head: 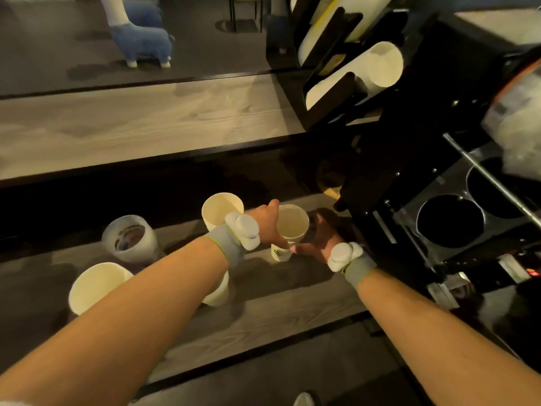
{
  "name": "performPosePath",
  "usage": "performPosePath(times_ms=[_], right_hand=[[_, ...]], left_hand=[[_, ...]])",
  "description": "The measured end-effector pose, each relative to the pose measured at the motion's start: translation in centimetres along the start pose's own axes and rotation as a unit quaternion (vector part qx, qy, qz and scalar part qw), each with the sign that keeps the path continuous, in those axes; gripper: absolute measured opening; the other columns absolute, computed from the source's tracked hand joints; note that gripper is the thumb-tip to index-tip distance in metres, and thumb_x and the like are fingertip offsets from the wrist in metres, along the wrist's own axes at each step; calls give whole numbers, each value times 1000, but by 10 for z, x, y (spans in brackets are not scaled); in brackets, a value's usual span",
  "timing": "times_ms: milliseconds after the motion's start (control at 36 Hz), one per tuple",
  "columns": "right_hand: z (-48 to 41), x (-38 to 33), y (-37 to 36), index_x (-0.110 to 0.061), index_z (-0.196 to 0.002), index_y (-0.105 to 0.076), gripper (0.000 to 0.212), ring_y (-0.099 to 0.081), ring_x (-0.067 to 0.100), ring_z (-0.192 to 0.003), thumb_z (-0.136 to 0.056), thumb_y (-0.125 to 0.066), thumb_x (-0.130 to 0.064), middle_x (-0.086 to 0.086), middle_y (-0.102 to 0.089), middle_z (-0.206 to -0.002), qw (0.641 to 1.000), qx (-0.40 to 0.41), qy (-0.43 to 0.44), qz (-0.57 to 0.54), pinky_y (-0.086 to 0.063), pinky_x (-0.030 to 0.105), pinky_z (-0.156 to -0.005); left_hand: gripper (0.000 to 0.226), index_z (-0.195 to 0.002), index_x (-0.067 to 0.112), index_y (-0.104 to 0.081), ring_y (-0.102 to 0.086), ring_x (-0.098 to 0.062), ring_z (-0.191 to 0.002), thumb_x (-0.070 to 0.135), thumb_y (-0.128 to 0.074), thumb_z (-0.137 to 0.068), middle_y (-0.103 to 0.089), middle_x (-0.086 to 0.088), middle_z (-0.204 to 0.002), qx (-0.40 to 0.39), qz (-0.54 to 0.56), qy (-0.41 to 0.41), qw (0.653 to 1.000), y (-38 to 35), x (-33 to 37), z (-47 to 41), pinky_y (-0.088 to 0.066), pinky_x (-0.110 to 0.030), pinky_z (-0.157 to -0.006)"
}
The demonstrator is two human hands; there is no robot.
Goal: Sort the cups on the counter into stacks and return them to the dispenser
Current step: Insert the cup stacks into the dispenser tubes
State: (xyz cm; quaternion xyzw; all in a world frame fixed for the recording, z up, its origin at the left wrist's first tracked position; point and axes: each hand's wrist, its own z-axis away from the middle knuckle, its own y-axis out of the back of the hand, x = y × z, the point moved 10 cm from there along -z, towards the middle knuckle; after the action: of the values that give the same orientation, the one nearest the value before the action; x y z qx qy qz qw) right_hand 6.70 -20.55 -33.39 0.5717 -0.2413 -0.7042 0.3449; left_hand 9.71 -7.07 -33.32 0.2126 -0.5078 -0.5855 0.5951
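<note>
Several white paper cups stand on the lower wooden counter [278, 315]. My left hand [268, 222] wraps around the side of one upright cup [291, 227] in the middle. My right hand [320, 238] is at that cup's right side and base, fingers against it. Another open cup [218, 208] stands just behind my left wrist. A fourth cup [93, 285] sits at the near left, and one more [218, 294] is mostly hidden under my left forearm. The black cup dispenser [328, 92] at the upper right holds slanted stacks of white cups [380, 64].
A clear plastic cup [130, 238] with a printed design stands at the left. Black machinery with round openings [449, 221] fills the right side. A raised wooden ledge [146, 124] runs behind the counter. A blue toy animal [143, 39] stands on the floor beyond.
</note>
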Motion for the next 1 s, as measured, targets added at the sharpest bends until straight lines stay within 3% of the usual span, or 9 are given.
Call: performPosePath(times_ms=[56,194,306,389,444,583,722,833,1000], right_hand=[[-5,-2,0,-1,-128,-53,71,-50,12,-110,-68,-88,-15,6,-60,-119,1000,7,22,0,-21,-8,-75],[-5,-14,-1,2,-121,-61,62,-56,18,-110,-68,-89,-14,14,-64,-116,997,4,71,8,-21,-9,-79],[-10,-6,-6,-1,-130,-54,67,-47,9,-115,-74,-85,-21,3,-57,-121,999,-13,47,-2,-17,-11,-80],[-17,7,-6,-8,-137,-48,68,-50,23,-127,-77,-80,-15,8,-56,-133,999,-14,-10,-47,-31,11,-91],[-18,8,-1,-13,-140,-45,75,-52,19,-123,-75,-82,-17,4,-57,-132,993,-19,-33,-114,-42,27,-92],[-11,-18,29,-29,-144,-40,84,-50,13,-122,-72,-80,-47,-9,-54,-136,987,11,-1,-160,-45,32,-94],[-1,-67,54,-31,-140,-41,81,-51,7,-115,-71,-76,-55,-14,-54,-129,984,35,57,-165,-44,27,-87],[3,-104,65,-30,-139,-44,82,-52,6,-116,-69,-76,-58,-12,-57,-129,981,43,88,-168,-47,29,-91],[7,-169,62,-26,-139,-45,76,-50,0,-109,-74,-78,-48,-13,-55,-127,972,25,148,-181,-40,9,-74]], left_hand=[[93,-132,14,-38,-66,-25,-98,59,-80,-61,-61,-3,-115,-19,-2,-2,1000,-12,-4,-15,-58,-43,-84],[82,-131,27,-49,-65,-15,-104,61,-77,-62,-62,10,-116,-20,53,-23,998,-34,-20,-40,-55,-36,-89],[61,-129,18,-55,-61,-14,-105,38,-81,-78,-62,6,-116,-16,100,-20,995,-6,2,-9,-49,-31,-88],[71,-133,17,-49,-58,-14,-110,37,-84,-74,-60,4,-120,19,166,-16,986,15,0,-4,-44,-27,-90],[78,-138,20,-46,-56,-16,-118,37,-85,-72,-59,2,-131,34,205,-11,978,29,-3,2,-45,-30,-98],[80,-138,26,-47,-56,-14,-121,45,-84,-70,-60,6,-131,23,279,-34,959,62,-5,16,-47,-35,-103],[91,-132,31,-52,-59,-13,-120,65,-83,-54,-64,9,-126,38,322,-64,944,100,-14,34,-45,-45,-108],[83,-132,32,-54,-61,-12,-119,64,-81,-60,-66,10,-125,64,328,-87,938,131,-23,56,-45,-46,-108],[78,-136,23,-51,-59,-13,-122,49,-82,-70,-63,6,-130,122,343,-96,926,167,-57,94,-44,-44,-109]])
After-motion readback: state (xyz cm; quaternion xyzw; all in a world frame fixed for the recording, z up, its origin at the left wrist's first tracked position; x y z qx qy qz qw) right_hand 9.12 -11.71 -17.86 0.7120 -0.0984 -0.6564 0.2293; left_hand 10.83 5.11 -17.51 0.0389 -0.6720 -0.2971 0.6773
